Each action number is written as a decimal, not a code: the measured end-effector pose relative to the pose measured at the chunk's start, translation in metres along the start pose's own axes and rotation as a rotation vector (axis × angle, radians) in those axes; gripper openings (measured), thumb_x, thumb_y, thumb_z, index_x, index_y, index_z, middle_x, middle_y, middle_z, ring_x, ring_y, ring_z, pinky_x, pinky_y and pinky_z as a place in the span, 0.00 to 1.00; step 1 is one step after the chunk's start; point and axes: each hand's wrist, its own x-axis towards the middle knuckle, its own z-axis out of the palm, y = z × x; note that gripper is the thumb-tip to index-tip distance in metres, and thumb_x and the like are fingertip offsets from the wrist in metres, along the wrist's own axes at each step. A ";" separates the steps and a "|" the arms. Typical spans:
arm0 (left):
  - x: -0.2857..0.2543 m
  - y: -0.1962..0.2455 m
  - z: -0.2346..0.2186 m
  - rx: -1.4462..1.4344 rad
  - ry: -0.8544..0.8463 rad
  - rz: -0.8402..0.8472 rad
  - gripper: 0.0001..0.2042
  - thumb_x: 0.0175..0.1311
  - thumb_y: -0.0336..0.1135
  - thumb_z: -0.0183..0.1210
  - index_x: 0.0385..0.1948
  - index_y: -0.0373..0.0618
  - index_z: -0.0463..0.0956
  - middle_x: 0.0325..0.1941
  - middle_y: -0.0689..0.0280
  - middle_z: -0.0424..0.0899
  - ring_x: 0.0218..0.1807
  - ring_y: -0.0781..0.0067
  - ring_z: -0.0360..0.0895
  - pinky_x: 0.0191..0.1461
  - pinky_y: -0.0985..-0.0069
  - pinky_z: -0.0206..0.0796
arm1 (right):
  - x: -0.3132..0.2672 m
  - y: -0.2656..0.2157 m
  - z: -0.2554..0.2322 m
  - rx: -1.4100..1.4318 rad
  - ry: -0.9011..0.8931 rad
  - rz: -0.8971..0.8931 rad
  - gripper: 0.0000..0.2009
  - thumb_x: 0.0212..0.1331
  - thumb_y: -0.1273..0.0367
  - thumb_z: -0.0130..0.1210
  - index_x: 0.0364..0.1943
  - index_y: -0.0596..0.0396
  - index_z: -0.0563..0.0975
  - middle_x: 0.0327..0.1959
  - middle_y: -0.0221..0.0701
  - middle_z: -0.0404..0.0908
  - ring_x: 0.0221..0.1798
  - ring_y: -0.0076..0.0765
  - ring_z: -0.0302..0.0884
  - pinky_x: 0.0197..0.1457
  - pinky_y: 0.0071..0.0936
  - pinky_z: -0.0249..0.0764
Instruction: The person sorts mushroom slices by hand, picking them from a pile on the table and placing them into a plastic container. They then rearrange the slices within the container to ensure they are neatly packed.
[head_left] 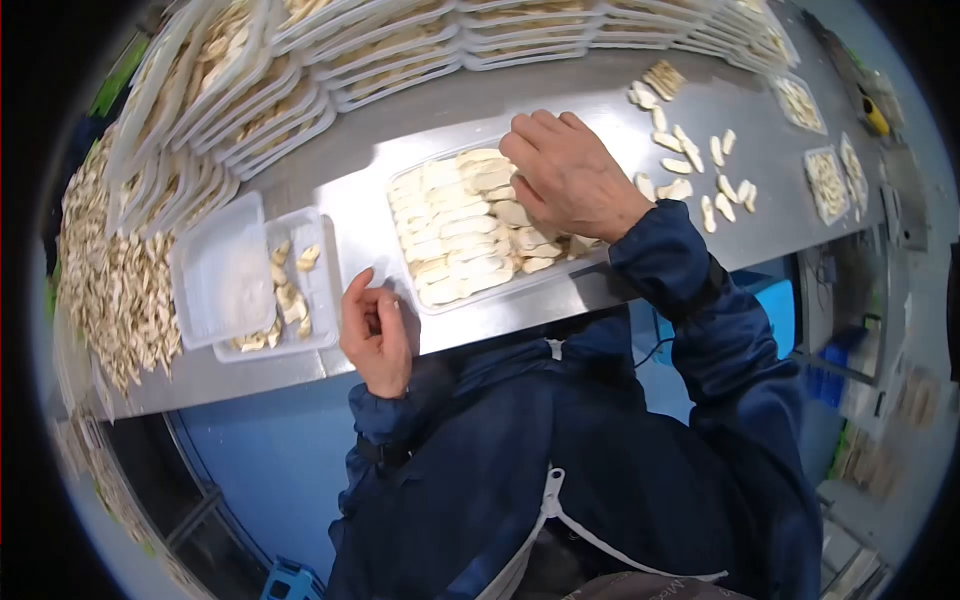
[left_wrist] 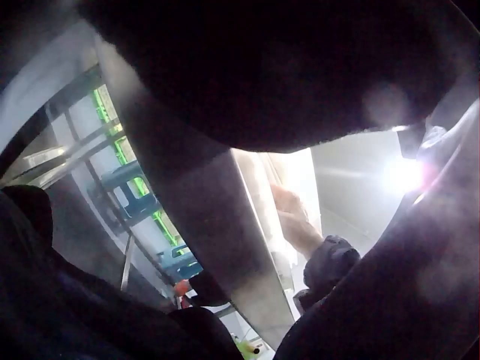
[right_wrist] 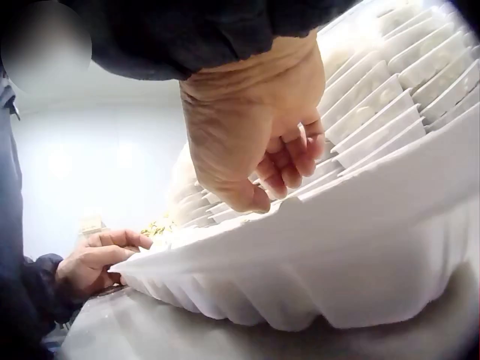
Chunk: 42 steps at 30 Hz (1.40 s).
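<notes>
A clear plastic tray [head_left: 432,306] in front of the person holds pale, elongated slices [head_left: 470,245], like dried mushroom, laid in rows. Over its right part hovers the right hand [head_left: 572,172], fingers bent downward. In the right wrist view, the right hand's [right_wrist: 251,139] thumb and bent fingers are apart, close over the slices, with nothing visible between them. The left hand [head_left: 376,335] stays beside the tray's left edge, fingers loosely curled and holding nothing. From the right wrist, the left hand [right_wrist: 101,259] appears at the far end of the tray wall [right_wrist: 300,262].
Stacked filled trays [head_left: 400,70] line the back of the metal table [head_left: 350,170]. A heap of slices [head_left: 110,280] lies left, beside two overlapping trays [head_left: 220,270]. Loose slices [head_left: 690,150] are scattered right, with small filled trays [head_left: 826,185] beyond.
</notes>
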 end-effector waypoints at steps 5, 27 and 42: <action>0.000 0.001 0.001 -0.014 0.024 -0.032 0.15 0.67 0.25 0.52 0.55 0.35 0.71 0.32 0.69 0.77 0.27 0.89 0.65 0.31 0.88 0.57 | -0.054 0.064 -0.050 -0.098 0.232 0.281 0.07 0.49 0.76 0.58 0.33 0.53 0.74 0.32 0.35 0.74 0.37 0.47 0.74 0.40 0.39 0.69; 0.000 0.000 0.003 -0.015 0.013 -0.033 0.15 0.69 0.27 0.52 0.57 0.36 0.69 0.32 0.71 0.76 0.24 0.90 0.63 0.27 0.90 0.55 | -0.118 0.145 -0.027 -0.228 -0.105 0.537 0.06 0.46 0.74 0.55 0.31 0.58 0.75 0.33 0.38 0.74 0.42 0.48 0.72 0.46 0.42 0.70; 0.000 0.002 0.002 0.003 0.015 -0.020 0.15 0.69 0.27 0.52 0.56 0.36 0.71 0.32 0.70 0.76 0.24 0.90 0.62 0.27 0.89 0.55 | -0.099 0.121 -0.027 -0.063 -0.141 0.468 0.07 0.48 0.71 0.55 0.31 0.56 0.73 0.33 0.36 0.75 0.42 0.47 0.73 0.44 0.41 0.68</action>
